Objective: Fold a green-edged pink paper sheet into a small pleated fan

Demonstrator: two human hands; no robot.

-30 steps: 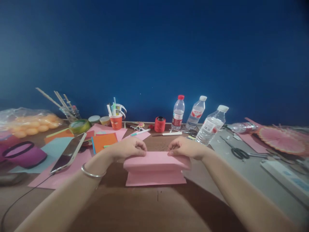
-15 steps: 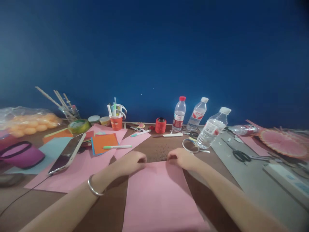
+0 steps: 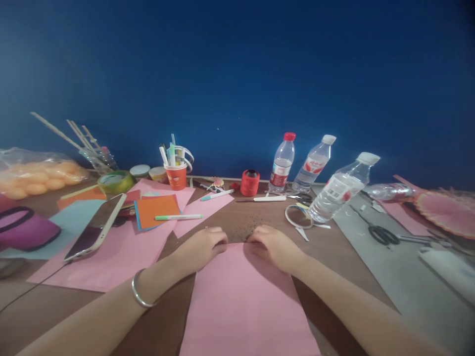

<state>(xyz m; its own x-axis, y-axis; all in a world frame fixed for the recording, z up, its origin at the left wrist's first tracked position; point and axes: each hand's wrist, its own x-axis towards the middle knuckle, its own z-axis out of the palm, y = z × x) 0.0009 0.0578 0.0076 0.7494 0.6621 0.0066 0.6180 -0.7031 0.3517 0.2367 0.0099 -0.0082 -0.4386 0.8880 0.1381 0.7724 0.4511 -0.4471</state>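
A pink sheet of paper lies lengthwise in front of me on the brown table. At its far left corner my left hand has its fingers curled down over the edge, a silver bangle on that wrist. My right hand is bent in the same way over the far right part of the edge. Both hands are closed on the paper, and the fingertips are partly hidden beneath the knuckles. Dark crumbs are scattered on the table just beyond the sheet.
Left are a phone on pink paper, orange squares, a green marker and a red cup of pens. Behind stand a red thread spool and water bottles. A white-handled knife, tape ring and scissors lie right.
My right hand has shifted left along the paper's far edge, and its fingers are now more closed. My left hand stays at its corner. The view has tilted slightly.
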